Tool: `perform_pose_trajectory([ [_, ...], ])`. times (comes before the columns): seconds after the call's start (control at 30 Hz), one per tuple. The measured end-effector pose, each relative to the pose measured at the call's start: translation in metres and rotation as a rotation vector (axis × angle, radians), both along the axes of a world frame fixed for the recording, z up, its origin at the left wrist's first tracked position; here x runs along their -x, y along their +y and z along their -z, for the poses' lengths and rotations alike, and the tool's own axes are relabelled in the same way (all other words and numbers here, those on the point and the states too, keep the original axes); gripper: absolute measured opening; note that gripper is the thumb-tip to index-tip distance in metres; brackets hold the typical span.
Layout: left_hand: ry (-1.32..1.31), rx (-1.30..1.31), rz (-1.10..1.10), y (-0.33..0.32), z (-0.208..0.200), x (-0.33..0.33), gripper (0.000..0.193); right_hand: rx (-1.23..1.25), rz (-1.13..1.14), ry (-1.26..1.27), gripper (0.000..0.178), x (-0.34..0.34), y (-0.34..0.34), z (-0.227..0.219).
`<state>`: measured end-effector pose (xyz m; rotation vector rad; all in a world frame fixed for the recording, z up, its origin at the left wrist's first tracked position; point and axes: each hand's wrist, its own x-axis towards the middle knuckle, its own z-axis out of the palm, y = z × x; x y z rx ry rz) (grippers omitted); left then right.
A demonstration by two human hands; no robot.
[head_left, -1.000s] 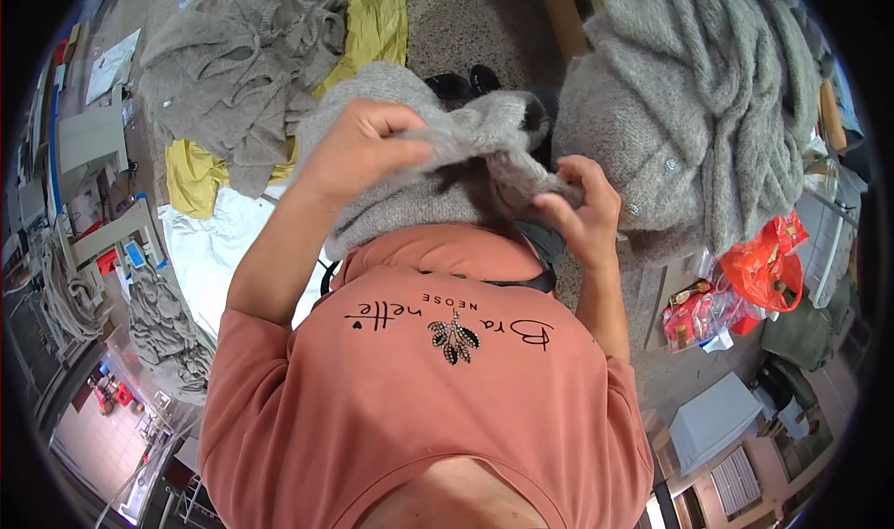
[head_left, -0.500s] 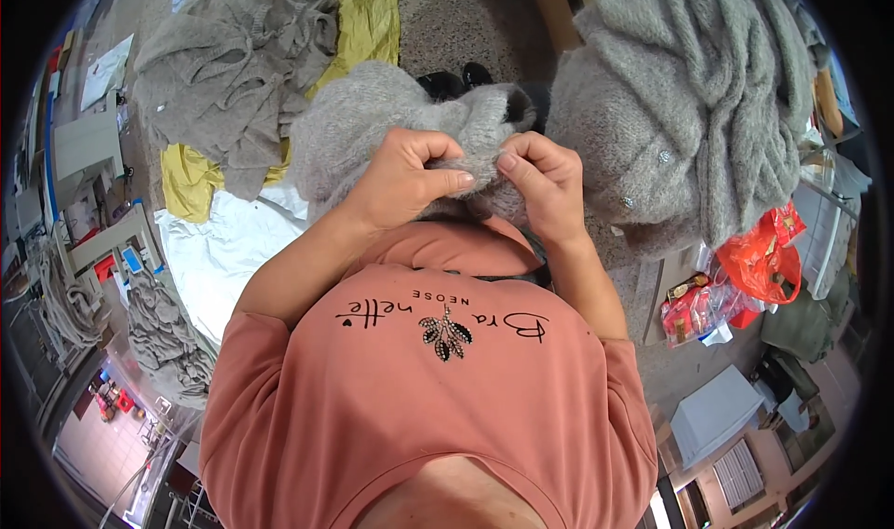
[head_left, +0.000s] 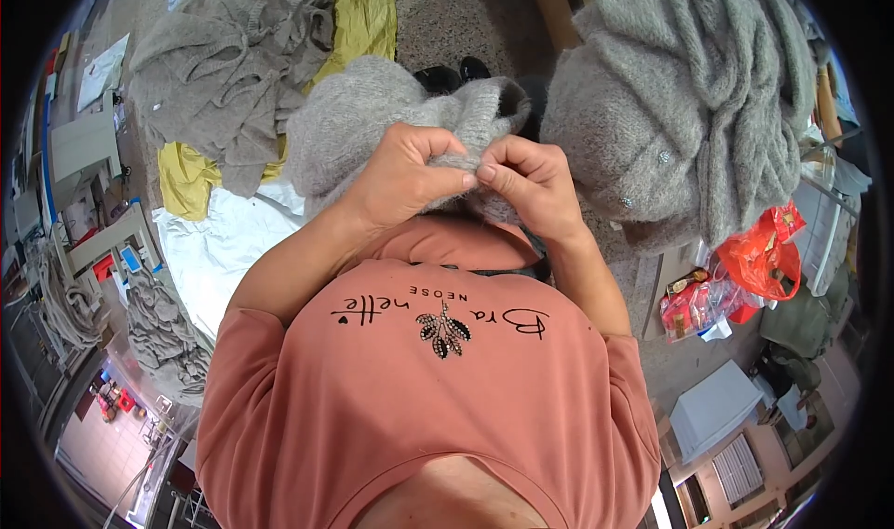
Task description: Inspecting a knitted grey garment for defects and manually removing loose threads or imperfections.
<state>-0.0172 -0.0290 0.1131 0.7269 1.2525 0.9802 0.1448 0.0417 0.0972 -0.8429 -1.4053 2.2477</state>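
Note:
A fuzzy grey knitted garment (head_left: 358,110) lies bunched up in front of my body. My left hand (head_left: 414,173) pinches a fold of it between thumb and fingers. Close beside it, my right hand (head_left: 529,183) pinches the same fold, thumb and forefinger pressed together near the left fingertips. Just beyond my hands, a ribbed cuff or edge of the garment (head_left: 486,105) stands up with a dark opening. Whether a needle or thread is between the fingers is too small to tell.
A large heap of grey knitwear (head_left: 689,91) rises at the right. At the far left, more grey knits (head_left: 233,73) lie on yellow sheeting (head_left: 182,180) and white sheeting (head_left: 209,250). A red plastic bag (head_left: 764,259) sits at the right.
My right hand has shifted left along the fold, so its fingertips now meet the left hand's. The left hand keeps its pinch almost in place.

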Motion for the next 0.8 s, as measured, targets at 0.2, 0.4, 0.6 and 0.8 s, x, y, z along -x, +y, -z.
perform_pose_trajectory([
  [0.2,0.034,0.027,0.074,-0.002,0.003,-0.005,0.010,-0.190,0.042,-0.033,0.005,0.001,-0.004,0.003],
  [0.4,-0.025,0.056,0.007,-0.002,-0.003,-0.005,0.008,0.178,0.065,0.079,0.005,-0.005,-0.003,0.008],
  [0.6,0.112,0.040,0.051,-0.006,0.010,-0.010,0.007,-0.816,0.054,-0.115,0.006,0.004,-0.012,0.006],
  [0.8,-0.167,0.071,-0.048,-0.008,0.014,-0.012,0.007,-0.386,0.067,-0.128,0.006,0.001,-0.010,0.013],
])
